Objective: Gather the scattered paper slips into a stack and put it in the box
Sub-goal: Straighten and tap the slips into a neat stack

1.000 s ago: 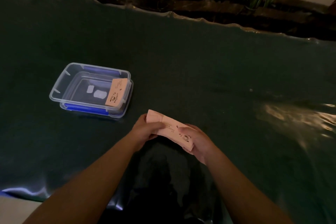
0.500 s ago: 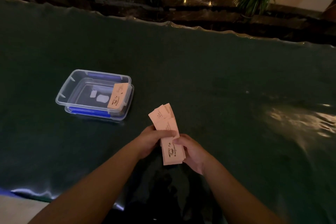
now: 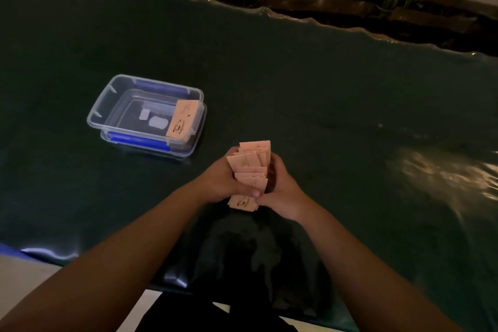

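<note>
- Dimly lit, a dark green desk (image 3: 296, 83) fills most of the frame, seen from above.
- At centre left sits a clear plastic box (image 3: 129, 100) with blue clips, open at the top; one pink slip (image 3: 183, 121) rests against its right inner wall.
- Just right of the box and lower, at the frame's centre, the left hand (image 3: 223, 180) is wrapped round the left side of a bundle of pink paper slips (image 3: 250, 167), thumb pressed across the lower part.
- The slips stand fanned and uneven, their edges staggered, not yet squared.
- Against the bundle's right side, the right hand (image 3: 283, 191) is closed on it too, so both hands clamp the paper between them.
- Judging by looks, the slips are thin, light and floppy, likely to slide over each other; gripping the long edges firmly on both sides should keep them together.
- No loose slips show elsewhere on the desk.
</note>
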Tool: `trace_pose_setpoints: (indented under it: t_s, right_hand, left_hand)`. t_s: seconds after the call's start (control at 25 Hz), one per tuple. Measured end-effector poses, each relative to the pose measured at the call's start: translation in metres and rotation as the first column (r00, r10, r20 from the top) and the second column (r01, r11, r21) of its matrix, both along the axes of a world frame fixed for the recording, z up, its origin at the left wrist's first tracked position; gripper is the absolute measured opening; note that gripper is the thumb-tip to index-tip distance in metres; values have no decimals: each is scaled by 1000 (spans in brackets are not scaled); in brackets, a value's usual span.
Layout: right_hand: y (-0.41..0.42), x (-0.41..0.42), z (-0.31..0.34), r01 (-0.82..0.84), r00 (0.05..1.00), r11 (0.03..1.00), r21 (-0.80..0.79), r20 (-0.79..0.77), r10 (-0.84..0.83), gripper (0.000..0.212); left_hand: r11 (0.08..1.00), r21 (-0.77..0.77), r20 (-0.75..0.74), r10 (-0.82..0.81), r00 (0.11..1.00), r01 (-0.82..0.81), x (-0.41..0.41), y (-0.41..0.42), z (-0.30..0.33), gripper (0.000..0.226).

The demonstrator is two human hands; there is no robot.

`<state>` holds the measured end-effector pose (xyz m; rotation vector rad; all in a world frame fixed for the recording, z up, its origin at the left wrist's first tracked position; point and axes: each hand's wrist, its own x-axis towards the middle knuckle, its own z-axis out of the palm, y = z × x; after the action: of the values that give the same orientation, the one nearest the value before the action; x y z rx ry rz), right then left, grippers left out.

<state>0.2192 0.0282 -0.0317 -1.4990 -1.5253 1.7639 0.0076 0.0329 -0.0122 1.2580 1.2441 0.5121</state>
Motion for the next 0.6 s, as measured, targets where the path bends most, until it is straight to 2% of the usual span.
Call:
trace_pose_setpoints:
  t_s: [0.16, 0.4, 0.6]
  right_hand:
    - [4, -16, 0, 15, 999, 993, 118, 45, -20, 111]
    - [1, -31, -10, 82, 995, 979, 184, 37, -90, 101]
    - [-5, -31, -23, 25, 997, 989, 144, 64, -35, 128]
  left_hand:
    - [993, 100, -67, -49, 997, 55, -6, 4, 0, 100]
    - [984, 172, -45, -46, 998, 53, -9, 7, -11, 99]
    - [983, 167, -51, -62, 997, 70, -9, -1, -22, 116]
